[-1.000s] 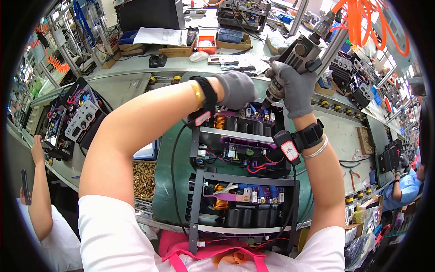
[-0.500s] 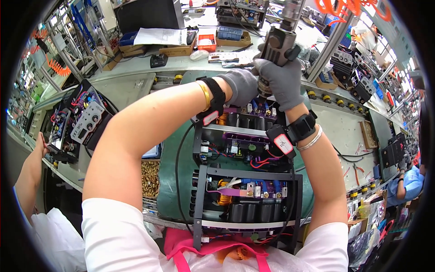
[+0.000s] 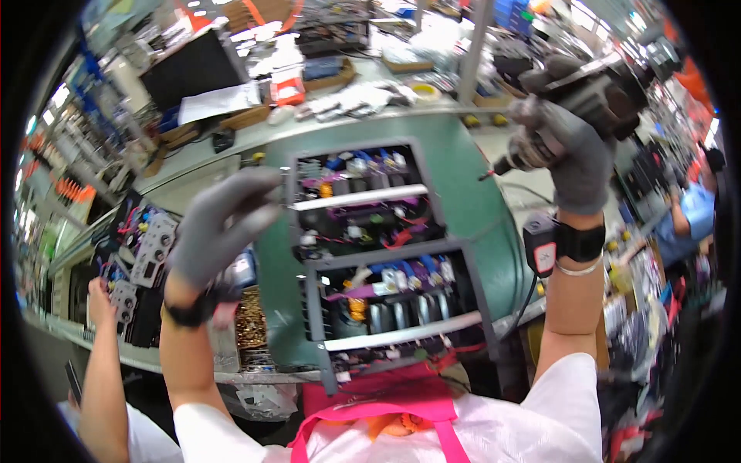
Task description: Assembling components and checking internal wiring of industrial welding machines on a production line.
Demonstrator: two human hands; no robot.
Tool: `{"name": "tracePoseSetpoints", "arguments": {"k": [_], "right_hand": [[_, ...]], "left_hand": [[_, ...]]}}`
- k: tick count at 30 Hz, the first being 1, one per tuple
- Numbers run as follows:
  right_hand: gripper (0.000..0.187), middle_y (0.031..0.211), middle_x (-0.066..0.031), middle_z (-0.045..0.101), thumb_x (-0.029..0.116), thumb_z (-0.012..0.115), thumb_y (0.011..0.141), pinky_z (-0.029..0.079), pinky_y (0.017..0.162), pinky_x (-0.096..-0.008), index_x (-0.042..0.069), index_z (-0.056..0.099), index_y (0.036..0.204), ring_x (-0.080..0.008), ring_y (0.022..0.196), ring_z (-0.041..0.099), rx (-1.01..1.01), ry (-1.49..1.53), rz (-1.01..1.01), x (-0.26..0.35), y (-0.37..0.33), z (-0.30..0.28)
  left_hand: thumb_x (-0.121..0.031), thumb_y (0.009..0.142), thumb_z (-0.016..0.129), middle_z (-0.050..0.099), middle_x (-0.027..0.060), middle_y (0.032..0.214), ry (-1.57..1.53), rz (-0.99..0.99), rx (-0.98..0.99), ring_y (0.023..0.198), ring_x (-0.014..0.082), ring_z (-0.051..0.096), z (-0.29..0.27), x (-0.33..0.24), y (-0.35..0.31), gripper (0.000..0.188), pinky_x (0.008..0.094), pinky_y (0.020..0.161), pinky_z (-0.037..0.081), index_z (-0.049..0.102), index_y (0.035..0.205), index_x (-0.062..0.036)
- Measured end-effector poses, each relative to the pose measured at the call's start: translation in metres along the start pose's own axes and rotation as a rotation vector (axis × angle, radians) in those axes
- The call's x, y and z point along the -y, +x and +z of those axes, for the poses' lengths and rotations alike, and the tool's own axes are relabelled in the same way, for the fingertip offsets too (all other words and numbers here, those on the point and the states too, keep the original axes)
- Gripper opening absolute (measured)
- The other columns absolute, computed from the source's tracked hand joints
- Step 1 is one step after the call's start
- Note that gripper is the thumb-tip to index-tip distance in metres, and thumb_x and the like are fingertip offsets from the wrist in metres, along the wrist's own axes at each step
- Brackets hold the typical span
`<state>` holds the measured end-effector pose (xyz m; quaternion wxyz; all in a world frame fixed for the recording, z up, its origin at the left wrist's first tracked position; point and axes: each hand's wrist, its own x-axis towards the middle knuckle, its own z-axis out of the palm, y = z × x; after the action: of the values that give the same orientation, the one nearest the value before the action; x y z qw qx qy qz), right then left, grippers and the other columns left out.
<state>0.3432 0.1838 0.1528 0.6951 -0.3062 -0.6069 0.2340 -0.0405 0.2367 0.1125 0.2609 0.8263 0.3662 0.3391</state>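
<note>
My right hand (image 3: 579, 154), in a grey glove, grips a dark power screwdriver (image 3: 598, 100) at the upper right, its bit pointing left beyond the mat's right side. My left hand (image 3: 220, 228), also gloved and slightly blurred, is in the air left of the work with thumb and fingers apart, holding nothing. Between my hands two open-framed electronic units lie on a green mat (image 3: 471, 201). The far unit (image 3: 359, 193) and the near unit (image 3: 394, 309) both show capacitors, blue parts, a copper coil and wires.
A bin of brass-coloured fasteners (image 3: 252, 324) sits below my left hand. At left, a co-worker's hand (image 3: 100, 305) touches a unit with a knobbed panel (image 3: 150, 251). An orange-red box (image 3: 289, 91) and papers (image 3: 220, 103) lie on the back bench. Another person in blue (image 3: 687, 220) is at right.
My right hand has lifted the screwdriver off the far unit and carried it right. My left hand has left that unit and swung left, opening. The whole view has shifted and tilted.
</note>
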Motion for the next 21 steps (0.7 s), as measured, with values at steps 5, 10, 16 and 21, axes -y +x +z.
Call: {"name": "tracePoseSetpoints", "arguments": {"k": [5, 10, 16, 21], "right_hand": [[0.041, 0.094, -0.0132, 0.065, -0.004, 0.066, 0.072, 0.055, 0.063, -0.0285, -0.003, 0.057, 0.112, -0.0189, 0.073, 0.066, -0.428, -0.334, 0.104, 0.049, -0.117, -0.088], [0.037, 0.095, -0.0100, 0.066, -0.002, 0.067, 0.072, 0.053, 0.076, -0.0289, -0.002, 0.058, 0.108, -0.0155, 0.082, 0.064, -0.679, -0.588, 0.104, 0.022, -0.215, -0.161], [0.034, 0.087, -0.0076, 0.065, -0.004, 0.068, 0.072, 0.051, 0.059, -0.0254, -0.001, 0.059, 0.105, -0.0122, 0.069, 0.061, -0.813, -0.633, 0.110, -0.029, -0.286, -0.209], [0.040, 0.093, -0.0074, 0.065, -0.003, 0.069, 0.072, 0.054, 0.066, -0.0286, -0.002, 0.059, 0.110, -0.0131, 0.073, 0.063, -0.912, -0.595, 0.186, -0.037, -0.293, -0.214]], "left_hand": [[-0.025, 0.091, 0.064, 0.063, 0.0061, 0.083, -0.345, -0.249, -0.128, 0.075, 0.0096, 0.058, 0.036, 0.016, -0.119, 0.033, 0.0222, 0.064, 0.046, 0.058, 0.109, 0.0018], [-0.024, 0.093, 0.060, 0.061, 0.0042, 0.084, -0.379, -0.520, -0.243, 0.072, 0.0088, 0.054, 0.113, 0.057, -0.188, 0.031, 0.0228, 0.063, 0.044, 0.058, 0.111, 0.0007], [-0.028, 0.093, 0.058, 0.063, 0.0086, 0.098, -0.462, -0.562, -0.218, 0.090, 0.0149, 0.058, 0.157, 0.098, -0.231, 0.034, 0.0287, 0.079, 0.046, 0.056, 0.106, 0.0034], [-0.028, 0.094, 0.055, 0.062, 0.0088, 0.100, -0.399, -0.593, -0.115, 0.091, 0.0162, 0.058, 0.168, 0.095, -0.249, 0.033, 0.0298, 0.080, 0.048, 0.055, 0.108, 0.0019]]}}
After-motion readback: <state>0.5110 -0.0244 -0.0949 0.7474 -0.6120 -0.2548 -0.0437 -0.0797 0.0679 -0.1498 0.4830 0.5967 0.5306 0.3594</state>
